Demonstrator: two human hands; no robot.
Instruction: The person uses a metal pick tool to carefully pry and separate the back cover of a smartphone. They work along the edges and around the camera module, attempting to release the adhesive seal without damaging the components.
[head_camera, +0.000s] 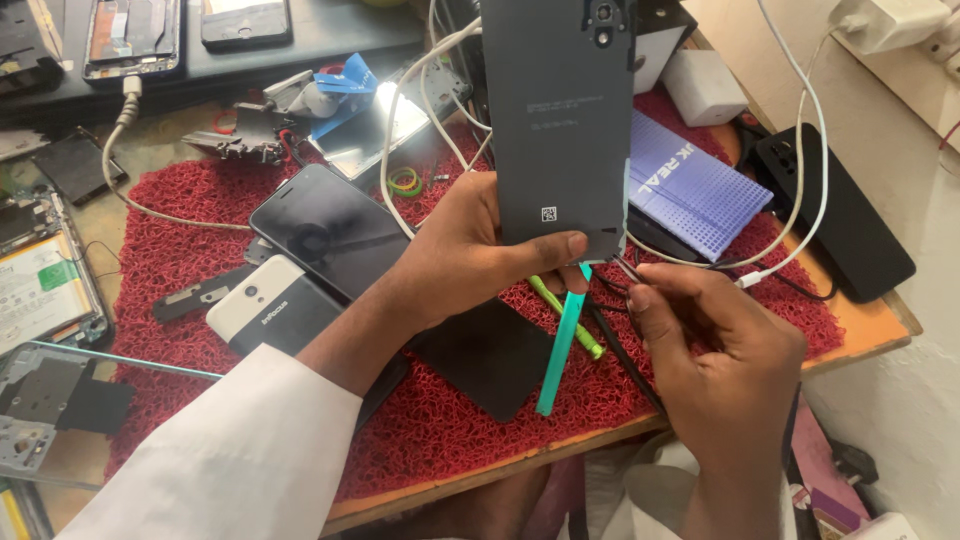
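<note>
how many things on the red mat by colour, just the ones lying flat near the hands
black phones or panels: 2
white-backed phone: 1
blue patterned box: 1
teal pry tool: 1
yellow-green tool: 1
total: 6

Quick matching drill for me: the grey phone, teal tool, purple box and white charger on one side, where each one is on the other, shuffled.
Things:
1. grey phone
2. teal tool
3. purple box
4. white charger

Places:
A. lying on the red mat, right of the phone
B. at the wall, top right
C. held upright in the left hand
D. slanting down below the phone, between left hand and right hand

Pairs: 1-C, 2-D, 3-A, 4-B
</note>
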